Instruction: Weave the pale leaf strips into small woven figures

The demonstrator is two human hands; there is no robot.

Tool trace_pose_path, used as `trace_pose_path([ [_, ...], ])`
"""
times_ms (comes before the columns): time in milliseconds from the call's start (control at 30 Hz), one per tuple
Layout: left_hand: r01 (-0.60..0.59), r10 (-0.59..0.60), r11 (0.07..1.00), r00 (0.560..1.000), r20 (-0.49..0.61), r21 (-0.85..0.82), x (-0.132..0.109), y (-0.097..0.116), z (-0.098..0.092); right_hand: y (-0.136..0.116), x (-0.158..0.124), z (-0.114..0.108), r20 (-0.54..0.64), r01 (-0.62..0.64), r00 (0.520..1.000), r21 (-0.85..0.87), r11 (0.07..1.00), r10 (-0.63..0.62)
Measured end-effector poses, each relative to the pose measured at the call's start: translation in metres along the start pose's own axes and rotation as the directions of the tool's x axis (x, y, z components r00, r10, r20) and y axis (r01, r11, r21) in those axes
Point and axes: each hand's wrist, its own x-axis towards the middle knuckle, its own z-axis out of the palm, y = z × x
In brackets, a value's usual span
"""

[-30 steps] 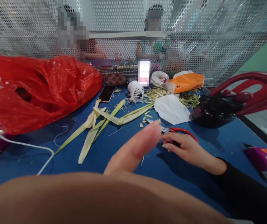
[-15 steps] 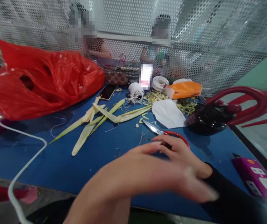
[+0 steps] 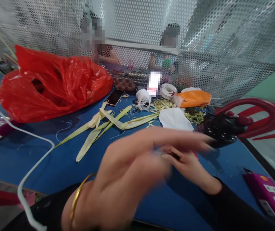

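My left hand (image 3: 130, 166), with a gold bangle (image 3: 76, 199) at the wrist, fills the foreground. Its fingers stretch to the right and are smeared by motion; no held thing shows in it. Behind its fingertips, my right hand (image 3: 190, 166) is held low over the blue table (image 3: 62, 173) with its fingers pinched together. What they pinch is too small or too covered to make out. A bit of red scissors handle (image 3: 196, 155) shows beside the right hand; my hands hide the rest. Pale corn husk strips (image 3: 103, 123) lie beyond the left hand.
A red plastic bag (image 3: 55, 86) stands at the left, near a white cable (image 3: 35, 162). Farther back are a phone (image 3: 115, 97), white thread (image 3: 143, 98), a tape roll (image 3: 169, 91), an orange packet (image 3: 193, 98) and white paper (image 3: 176, 118). A dark pot (image 3: 220, 131) with a red handle stands right.
My left hand has risen and turned, now covering the scissors' blades and part of my right hand. The right hand keeps its pinch. The view has shifted slightly.
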Motion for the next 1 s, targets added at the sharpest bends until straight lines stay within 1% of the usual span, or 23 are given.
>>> trace_pose_path([
  [33, 0.057, -0.058, 0.995, 0.998, 0.007, 0.077, 0.029, -0.004, 0.006, 0.002, 0.0, 0.001, -0.014, -0.002, 1.0, 0.019, 1.0, 0.003],
  [67, 0.064, -0.077, 0.98, 0.995, 0.065, 0.186, 0.054, -0.012, 0.01, 0.004, 0.0, 0.001, -0.029, -0.016, 0.999, 0.035, 0.999, 0.017],
  [100, 0.021, -0.05, 0.95, 0.995, 0.087, 0.311, 0.075, -0.023, 0.013, 0.007, 0.0, 0.001, -0.061, -0.028, 0.998, 0.025, 0.999, 0.03],
  [133, -0.01, -0.04, 0.882, 0.995, 0.095, 0.471, 0.091, -0.036, 0.013, 0.01, 0.0, -0.001, -0.096, -0.032, 0.995, -0.025, 0.999, 0.03],
  [167, -0.061, -0.027, 0.767, 0.992, 0.127, 0.639, 0.102, -0.05, 0.01, 0.014, 0.0, -0.002, -0.131, -0.036, 0.991, -0.104, 0.994, 0.022],
  [200, -0.114, -0.028, 0.627, 0.985, 0.168, 0.771, 0.108, -0.063, 0.007, 0.016, 0.001, -0.004, -0.151, -0.044, 0.988, -0.193, 0.98, 0.014],
  [233, -0.127, -0.037, 0.579, 0.983, 0.182, 0.806, 0.112, -0.075, 0.002, 0.018, 0.002, -0.006, -0.15, -0.052, 0.989, -0.281, 0.958, 0.009],
  [300, -0.123, -0.066, 0.518, 0.981, 0.183, 0.847, 0.112, -0.091, -0.007, 0.021, 0.003, -0.009, -0.135, -0.062, 0.991, -0.425, 0.903, 0.005],
  [400, -0.1, -0.114, 0.458, 0.979, 0.17, 0.883, 0.109, -0.097, -0.015, 0.02, 0.003, -0.011, -0.12, -0.06, 0.993, -0.522, 0.851, -0.004],
  [467, -0.077, -0.143, 0.431, 0.978, 0.152, 0.899, 0.108, -0.096, -0.017, 0.02, 0.003, -0.01, -0.115, -0.06, 0.993, -0.522, 0.851, -0.001],
  [567, -0.018, -0.181, 0.414, 0.978, 0.101, 0.91, 0.11, -0.095, -0.017, 0.02, 0.004, -0.01, -0.1, -0.064, 0.995, -0.488, 0.871, 0.017],
  [633, 0.014, -0.202, 0.413, 0.976, 0.076, 0.911, 0.111, -0.095, -0.018, 0.021, 0.004, -0.01, -0.091, -0.072, 0.995, -0.462, 0.884, 0.033],
  [800, 0.04, -0.223, 0.435, 0.973, 0.065, 0.9, 0.11, -0.09, -0.018, 0.021, 0.005, -0.011, -0.084, -0.097, 0.994, -0.422, 0.901, 0.067],
  [867, 0.084, -0.212, 0.448, 0.977, 0.014, 0.89, 0.111, -0.085, -0.02, 0.021, 0.005, -0.011, -0.088, -0.105, 0.993, -0.415, 0.904, 0.075],
  [933, 0.15, -0.19, 0.471, 0.98, -0.065, 0.869, 0.113, -0.079, -0.024, 0.02, 0.006, -0.011, -0.107, -0.108, 0.992, -0.408, 0.907, 0.07],
  [1000, 0.224, -0.18, 0.513, 0.972, -0.152, 0.829, 0.117, -0.074, -0.031, 0.021, 0.007, -0.012, -0.134, -0.113, 0.989, -0.395, 0.912, 0.064],
])
